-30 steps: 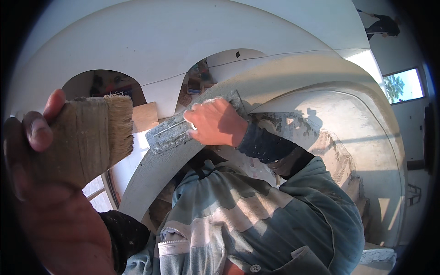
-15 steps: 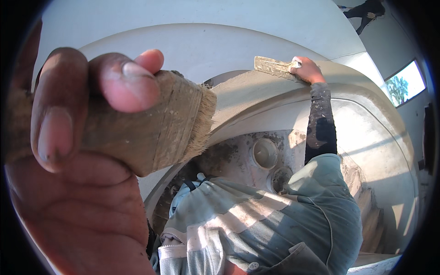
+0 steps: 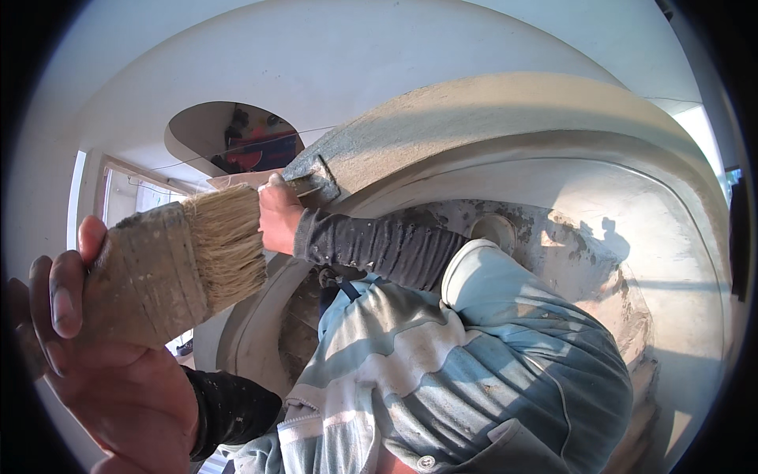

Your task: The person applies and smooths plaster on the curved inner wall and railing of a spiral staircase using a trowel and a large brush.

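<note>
My right hand (image 3: 280,215) is reaching across to the left, and its grip is closing around the trowel (image 3: 317,182), though the handle is mostly hiding behind my fingers. Half a second ago I was holding that trowel far up along the curved plaster band (image 3: 482,103); now it is lying over the band's lower left stretch, seemingly against the surface, though I cannot tell how hard it is pressing. For the work, I am judging this to mean that the smoothing is shifting to the left part of the curve, while the upper part is standing clear of the tool.

My left hand (image 3: 126,387) is keeping the wide brush (image 3: 150,265) pinched between thumb and fingers, its bristles pointing right. It was looming closer to my eyes a moment ago; now it is sitting farther off to the left, held up in the air, so I am reading it as waiting rather than brushing. A bucket (image 3: 495,231) is standing inside the curve, beyond my shirt (image 3: 442,355), well apart from both tools.
</note>
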A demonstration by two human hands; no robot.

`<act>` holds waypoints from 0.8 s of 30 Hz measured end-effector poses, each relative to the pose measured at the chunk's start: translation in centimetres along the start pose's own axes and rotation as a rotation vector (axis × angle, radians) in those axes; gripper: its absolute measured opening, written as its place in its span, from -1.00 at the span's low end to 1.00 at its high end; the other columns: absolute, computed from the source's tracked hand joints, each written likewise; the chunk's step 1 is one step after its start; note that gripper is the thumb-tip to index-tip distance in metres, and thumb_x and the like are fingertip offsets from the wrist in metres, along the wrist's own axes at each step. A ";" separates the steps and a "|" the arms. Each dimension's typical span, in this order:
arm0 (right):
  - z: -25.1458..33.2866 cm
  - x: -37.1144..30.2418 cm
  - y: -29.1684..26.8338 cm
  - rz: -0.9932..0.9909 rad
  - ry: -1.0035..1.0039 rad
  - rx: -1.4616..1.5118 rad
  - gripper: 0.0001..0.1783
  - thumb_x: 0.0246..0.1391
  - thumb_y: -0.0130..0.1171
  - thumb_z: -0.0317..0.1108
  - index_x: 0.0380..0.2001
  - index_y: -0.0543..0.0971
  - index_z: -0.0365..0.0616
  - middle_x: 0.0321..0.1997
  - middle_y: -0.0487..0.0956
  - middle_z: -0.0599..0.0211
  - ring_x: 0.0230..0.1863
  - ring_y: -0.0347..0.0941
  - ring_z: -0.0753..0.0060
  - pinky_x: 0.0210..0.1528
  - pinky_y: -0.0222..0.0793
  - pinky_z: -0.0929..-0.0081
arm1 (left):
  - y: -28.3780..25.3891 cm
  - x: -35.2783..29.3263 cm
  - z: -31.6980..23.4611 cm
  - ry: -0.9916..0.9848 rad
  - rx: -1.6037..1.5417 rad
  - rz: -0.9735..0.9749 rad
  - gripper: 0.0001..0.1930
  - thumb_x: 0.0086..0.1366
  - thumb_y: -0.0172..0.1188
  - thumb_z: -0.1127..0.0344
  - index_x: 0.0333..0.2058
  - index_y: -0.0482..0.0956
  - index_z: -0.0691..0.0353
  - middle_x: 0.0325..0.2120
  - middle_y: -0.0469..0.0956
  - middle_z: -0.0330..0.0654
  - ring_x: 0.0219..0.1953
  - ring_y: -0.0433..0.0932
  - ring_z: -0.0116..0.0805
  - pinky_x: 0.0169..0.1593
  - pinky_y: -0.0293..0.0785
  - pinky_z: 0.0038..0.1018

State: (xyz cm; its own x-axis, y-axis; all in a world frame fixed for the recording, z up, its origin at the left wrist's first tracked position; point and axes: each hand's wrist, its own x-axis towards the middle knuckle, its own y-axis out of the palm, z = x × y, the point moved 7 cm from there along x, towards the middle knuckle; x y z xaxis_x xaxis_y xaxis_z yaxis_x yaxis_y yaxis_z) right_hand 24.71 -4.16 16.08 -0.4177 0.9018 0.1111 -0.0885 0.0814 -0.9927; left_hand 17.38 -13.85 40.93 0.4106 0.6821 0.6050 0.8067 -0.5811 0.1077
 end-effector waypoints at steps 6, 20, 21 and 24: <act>-10.8 -4.4 -5.5 -0.105 0.178 -0.041 -0.89 -0.24 0.23 -0.28 -0.56 0.66 0.00 -0.51 0.62 0.21 -0.31 0.55 0.20 -0.08 0.23 0.07 | -2.4 -1.3 5.8 0.082 -0.186 -0.300 -0.72 0.52 -0.26 0.16 -0.03 0.32 0.20 -0.20 0.41 -0.19 0.14 0.36 -0.08 0.37 0.12 0.05; -40.9 -23.4 -20.3 -0.148 0.620 -0.186 -0.64 0.04 0.26 -0.08 -0.29 0.52 -0.16 -0.38 0.56 0.14 -0.32 0.44 0.13 -0.16 0.34 0.29 | 2.8 -0.8 29.6 -0.266 -0.679 -0.724 -0.70 0.40 0.10 0.20 -0.02 0.25 0.12 -0.15 0.43 -0.18 0.04 0.48 -0.27 -0.08 0.55 -0.39; -39.7 -22.3 -19.6 -0.119 0.576 -0.187 -0.62 0.03 0.27 -0.06 -0.28 0.52 -0.16 -0.38 0.55 0.12 -0.30 0.45 0.10 -0.16 0.34 0.27 | 1.8 -1.9 30.8 -0.304 -0.535 -0.727 -0.71 0.40 0.11 0.22 -0.02 0.26 0.13 -0.15 0.44 -0.19 0.02 0.49 -0.30 -0.09 0.57 -0.39; -35.2 -19.7 -19.6 -0.032 0.462 -0.261 -0.57 0.01 0.28 0.00 -0.27 0.51 -0.15 -0.38 0.55 0.08 -0.26 0.47 -0.02 -0.17 0.33 0.19 | 0.8 -4.3 29.5 -0.428 -0.406 -0.804 -0.73 0.38 0.14 0.28 -0.05 0.28 0.15 -0.19 0.46 -0.19 -0.08 0.54 -0.36 -0.16 0.61 -0.39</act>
State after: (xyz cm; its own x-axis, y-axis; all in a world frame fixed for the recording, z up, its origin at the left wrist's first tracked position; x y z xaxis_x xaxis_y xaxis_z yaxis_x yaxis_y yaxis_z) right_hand 66.49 -8.64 31.73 0.0282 0.9853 0.1687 0.1583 0.1623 -0.9740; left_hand 28.76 -4.11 15.19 -0.0106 0.9956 -0.0929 0.7383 0.0704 0.6708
